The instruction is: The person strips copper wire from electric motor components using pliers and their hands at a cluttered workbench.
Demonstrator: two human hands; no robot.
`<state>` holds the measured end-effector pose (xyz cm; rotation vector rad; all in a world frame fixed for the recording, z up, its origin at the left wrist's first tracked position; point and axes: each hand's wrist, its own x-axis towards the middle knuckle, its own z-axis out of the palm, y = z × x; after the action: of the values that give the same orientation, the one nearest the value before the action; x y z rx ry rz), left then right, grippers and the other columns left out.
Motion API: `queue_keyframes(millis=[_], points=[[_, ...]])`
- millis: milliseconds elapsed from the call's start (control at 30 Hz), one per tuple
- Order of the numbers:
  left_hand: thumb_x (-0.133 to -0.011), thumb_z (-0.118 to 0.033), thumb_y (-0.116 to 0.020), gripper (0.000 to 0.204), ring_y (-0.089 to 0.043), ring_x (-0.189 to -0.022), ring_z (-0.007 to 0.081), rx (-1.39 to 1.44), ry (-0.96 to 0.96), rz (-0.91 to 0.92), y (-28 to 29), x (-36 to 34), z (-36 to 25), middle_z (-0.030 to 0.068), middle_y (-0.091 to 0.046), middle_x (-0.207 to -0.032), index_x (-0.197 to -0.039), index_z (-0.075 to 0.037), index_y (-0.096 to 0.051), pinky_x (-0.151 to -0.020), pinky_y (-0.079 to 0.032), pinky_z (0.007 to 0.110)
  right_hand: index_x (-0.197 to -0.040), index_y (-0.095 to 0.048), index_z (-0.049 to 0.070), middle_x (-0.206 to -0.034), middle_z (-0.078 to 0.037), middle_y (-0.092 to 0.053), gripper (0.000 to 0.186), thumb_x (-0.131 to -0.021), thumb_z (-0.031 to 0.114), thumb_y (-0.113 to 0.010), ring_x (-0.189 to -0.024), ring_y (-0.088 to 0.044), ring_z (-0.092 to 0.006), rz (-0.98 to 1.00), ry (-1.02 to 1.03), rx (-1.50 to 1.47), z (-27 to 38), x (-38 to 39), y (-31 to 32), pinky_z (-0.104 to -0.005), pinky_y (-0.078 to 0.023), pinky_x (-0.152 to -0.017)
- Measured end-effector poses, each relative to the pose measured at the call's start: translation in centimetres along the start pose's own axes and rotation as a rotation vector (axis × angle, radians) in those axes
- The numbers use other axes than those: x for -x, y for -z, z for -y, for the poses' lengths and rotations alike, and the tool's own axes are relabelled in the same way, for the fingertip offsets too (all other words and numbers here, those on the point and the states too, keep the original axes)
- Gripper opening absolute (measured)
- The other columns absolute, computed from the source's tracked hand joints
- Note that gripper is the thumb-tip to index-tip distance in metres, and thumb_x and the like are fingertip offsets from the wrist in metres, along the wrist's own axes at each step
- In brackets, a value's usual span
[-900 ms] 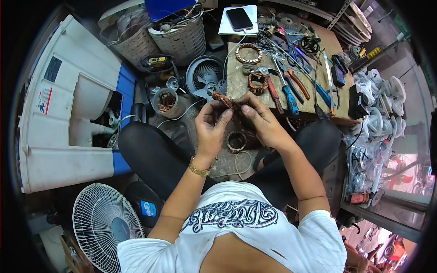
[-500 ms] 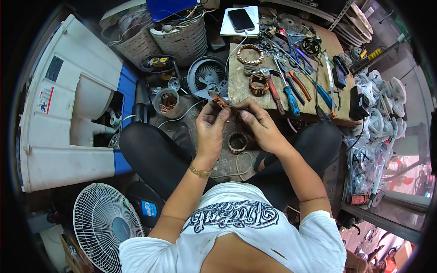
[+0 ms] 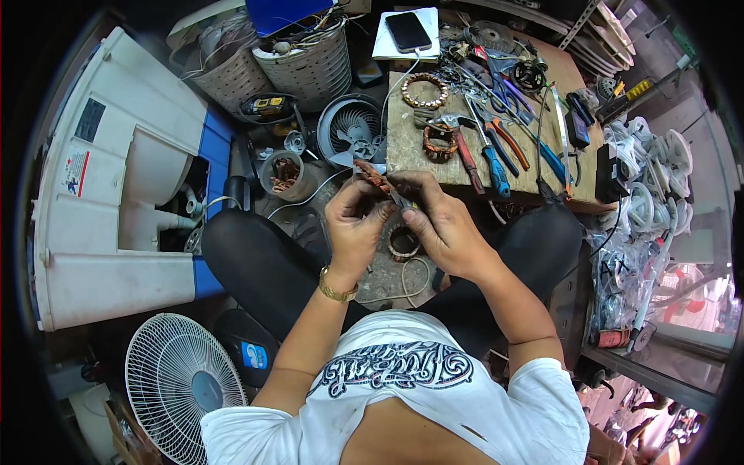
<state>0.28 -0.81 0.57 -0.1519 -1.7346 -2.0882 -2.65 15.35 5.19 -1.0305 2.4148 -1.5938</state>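
My feed's decently lit mid-frame; brightest bkgd sits abt 3 to 5 o'clock, going pinkish & washed out. At 3, crinkled clear plastic bags (image 3: 612, 267) throw glare; at 6, the white short-sleeved T-shirt (image 3: 434, 329) runs v. bright. I lose detail in the tight black leggings (image 3: 256, 248), w/ the dull grey floor (image 3: 387, 283) betw them in soft shade. Reddish-brown copper wire bundle (image 3: 372, 177), 12 o'clock off ctr, is too small for me to read strands. Fisheye bends the big white-and-blue plastic box (image 3: 101, 209) at 9; black vignette all round.
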Motion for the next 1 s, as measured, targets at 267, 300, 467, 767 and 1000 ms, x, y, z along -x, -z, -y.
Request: queue_keyframes(millis=[267,300,467,767,1000], points=[[-0.085,-0.005,-0.073,0.023,-0.062,-0.089,0.0106,0.161,0.095,0.024,-0.1,0.9,0.1,0.0045,-0.068,-0.103,-0.105,0.002,-0.066,-0.08,-0.05,0.024,-0.13,-0.041,0.008,-0.097,-0.023,-0.065,0.039,-0.095,0.02,-0.054,-0.091,-0.063,-0.043,0.007,0.026,0.022,0.1,0.6,0.5,-0.0467,-0.048,-0.075],[-0.084,-0.005,-0.074,0.022,-0.062,-0.088,0.0103,0.138,0.089,0.025,-0.1,0.9,0.0,0.0045,-0.068,-0.103,-0.104,0.002,-0.066,-0.078,-0.05,0.024,-0.13,-0.041,0.008,-0.095,-0.022,-0.065,0.039,-0.095,0.021,-0.054,-0.09,-0.063,-0.0428,0.023,-0.006,0.027,0.2,0.7,0.6,-0.0468,-0.048,-0.075],[-0.082,-0.004,-0.075,0.021,-0.062,-0.083,0.0091,-0.013,-0.128,0.068,0.5,0.1,0.5,0.0043,-0.069,-0.099,-0.1,0.002,-0.068,-0.074,-0.05,0.023,-0.128,-0.041,0.007,-0.086,-0.02,-0.064,0.038,-0.095,0.02,-0.055,-0.084,-0.064,-0.0417,0.044,-0.024,0.027,0.2,0.9,0.7,-0.0463,-0.048,-0.071],[-0.083,0.0,-0.073,0.016,-0.062,-0.087,0.0095,-0.134,-0.075,-0.006,0.4,1.0,0.0,0.0041,-0.068,-0.097,-0.097,0.003,-0.066,-0.08,-0.05,0.024,-0.119,-0.049,0.006,-0.093,-0.017,-0.064,0.03,-0.093,0.019,-0.057,-0.082,-0.064,-0.0375,-0.071,0.131,0.194,0.3,0.5,0.1,-0.0455,-0.049,-0.067],[-0.085,0.003,-0.07,0.013,-0.059,-0.083,0.0072,-0.055,-0.09,-0.126,-0.8,1.5,0.4,0.0018,-0.066,-0.092,-0.097,0.002,-0.064,-0.077,-0.047,0.022,-0.111,-0.052,0.004,-0.099,-0.016,-0.064,0.024,-0.092,0.017,-0.059,-0.083,-0.063,-0.038,-0.078,0.095,0.127,0.2,-0.3,-0.6,-0.0446,-0.05,-0.067]])
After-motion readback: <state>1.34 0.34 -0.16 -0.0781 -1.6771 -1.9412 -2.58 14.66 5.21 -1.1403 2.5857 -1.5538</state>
